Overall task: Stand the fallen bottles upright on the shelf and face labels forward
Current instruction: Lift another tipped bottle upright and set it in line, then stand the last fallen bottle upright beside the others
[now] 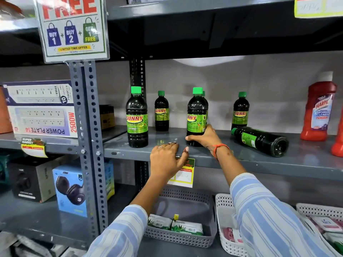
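Several dark bottles with green caps and green SUNNY labels are on the grey shelf point(167, 148). Upright ones stand at front left point(137, 117), back left point(161, 111) and back right point(240, 111), labels facing me. My right hand point(206, 137) grips the base of an upright front bottle point(196, 115) whose label is turned slightly left; another bottle is mostly hidden behind it. One bottle point(260, 140) lies on its side to the right, cap pointing left. My left hand point(167, 161) rests on the shelf's front edge, fingers flat, holding nothing.
Red Harpic bottles point(318, 112) stand at the shelf's right end. A perforated upright post point(87, 127) and a promo sign point(72, 28) are on the left. Below are a price tag point(185, 175), a grey basket point(185, 236) and white baskets point(225, 236) of packets.
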A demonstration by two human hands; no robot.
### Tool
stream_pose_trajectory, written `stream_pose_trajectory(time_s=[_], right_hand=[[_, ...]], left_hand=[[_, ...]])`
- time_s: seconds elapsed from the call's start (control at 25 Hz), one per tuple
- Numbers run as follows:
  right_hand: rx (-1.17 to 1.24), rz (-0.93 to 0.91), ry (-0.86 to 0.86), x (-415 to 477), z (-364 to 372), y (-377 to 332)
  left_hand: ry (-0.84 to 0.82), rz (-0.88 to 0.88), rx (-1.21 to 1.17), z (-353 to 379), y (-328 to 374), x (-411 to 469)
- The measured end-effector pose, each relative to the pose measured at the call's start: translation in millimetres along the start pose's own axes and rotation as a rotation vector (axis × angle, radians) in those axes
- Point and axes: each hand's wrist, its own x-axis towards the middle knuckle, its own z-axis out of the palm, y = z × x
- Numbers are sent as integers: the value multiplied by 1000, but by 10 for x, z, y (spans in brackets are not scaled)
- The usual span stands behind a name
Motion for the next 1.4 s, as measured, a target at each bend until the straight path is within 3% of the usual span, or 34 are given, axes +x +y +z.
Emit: stream_pose_trajectory(time_s=[0.36,0.76,0.88,1.0,1.12,1.2,1.28,1.4], right_hand=[[124,-50,-97,-208,-68,-171],[82,-98,-259,-496,-157,-291],[263,-59,-197,-528,-178,-297],[434,-71,80,-579,-254,-308],[102,-334,368,-643,-501,-305],[-190,-460,462,-628,-792,-286],[-512,-389,463,-571,-1125,-195],[-990,-67,285,-527,-1535,30]], left_hand=[[9,-3,10,40,-17,1],[-25,6,-16,74,-45,-12],[-14,-26,-16,61,33,-33],[31,-1,-19,15,226,-19],[41,94,-38,45,528,44],[30,190,-69,107,788,86],[-20,235,-103,195,1025,120],[-122,165,-91,243,1224,128]])
